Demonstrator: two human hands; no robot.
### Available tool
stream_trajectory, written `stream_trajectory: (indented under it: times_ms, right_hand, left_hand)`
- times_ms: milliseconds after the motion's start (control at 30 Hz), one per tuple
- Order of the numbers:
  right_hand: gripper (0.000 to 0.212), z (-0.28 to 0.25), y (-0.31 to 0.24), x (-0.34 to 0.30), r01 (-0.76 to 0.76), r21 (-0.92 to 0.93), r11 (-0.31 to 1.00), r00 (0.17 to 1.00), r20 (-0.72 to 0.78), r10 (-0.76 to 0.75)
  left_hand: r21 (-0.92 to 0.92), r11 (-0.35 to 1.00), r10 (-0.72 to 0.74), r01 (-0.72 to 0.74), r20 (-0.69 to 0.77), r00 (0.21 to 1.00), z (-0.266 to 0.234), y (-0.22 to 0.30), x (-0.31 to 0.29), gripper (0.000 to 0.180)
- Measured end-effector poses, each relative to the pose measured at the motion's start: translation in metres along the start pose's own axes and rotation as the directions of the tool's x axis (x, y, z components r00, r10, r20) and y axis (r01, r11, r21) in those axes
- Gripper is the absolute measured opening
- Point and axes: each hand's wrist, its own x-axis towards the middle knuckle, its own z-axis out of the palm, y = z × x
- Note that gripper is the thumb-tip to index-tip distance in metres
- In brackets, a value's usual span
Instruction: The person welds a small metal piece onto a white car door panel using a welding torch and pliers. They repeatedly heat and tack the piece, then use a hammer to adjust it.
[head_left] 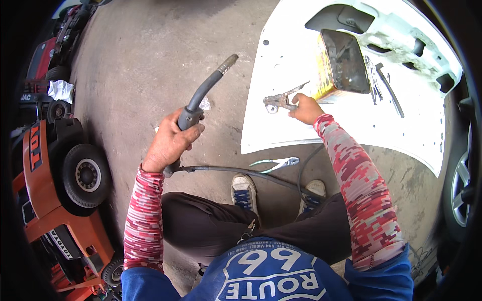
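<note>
My left hand (173, 138) is wrapped round the grey handle of a welding torch (201, 93), whose bent neck and metal nozzle point up and to the right over the floor. Its dark cable (226, 170) runs from the handle to the right, past my shoes. At the left edge of a white car hood panel (281, 55), my right hand (307, 109) grips a worn metal clamp (281, 102) by one handle. The clamp's jaws face left, and a small round metal piece (271, 108) shows beside them. My right fingertips are partly hidden.
A yellow rectangular tin (325, 83) with a dark top stands on the panel, beside locking pliers (373, 80) and a dark bar (390, 91). Pliers (276, 163) lie on the concrete near my shoes. An orange forklift (65, 190) is at left, a car wheel (459, 185) at right.
</note>
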Motion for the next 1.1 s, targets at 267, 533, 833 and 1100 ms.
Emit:
stream_trajectory:
  times_ms: [267, 533, 833, 1100]
  right_hand:
    - [0.035, 0.001, 0.0, 0.007, -0.102, -0.218, 0.971, 0.988, -0.137, 0.073]
    - [0.024, 0.012, -0.014, -0.005, -0.145, -0.558, 0.817, 0.955, -0.295, -0.033]
    - [0.017, 0.015, -0.001, 0.002, -0.057, -0.479, 0.876, 0.951, -0.292, -0.098]
    - [0.009, 0.043, -0.014, 0.02, -0.027, -0.319, 0.947, 0.893, -0.434, -0.121]
  left_hand:
    - [-0.112, 0.989, 0.09, -0.098, -0.07, 0.993, -0.015, -0.012, -0.005, 0.029]
    - [-0.161, 0.974, 0.141, -0.157, -0.109, 0.984, -0.023, -0.016, -0.007, 0.027]
    - [-0.142, 0.985, 0.077, -0.1, -0.156, 0.985, -0.026, -0.011, -0.012, 0.027]
    - [-0.107, 0.973, 0.183, -0.203, -0.173, 0.968, -0.03, -0.034, -0.006, 0.025]
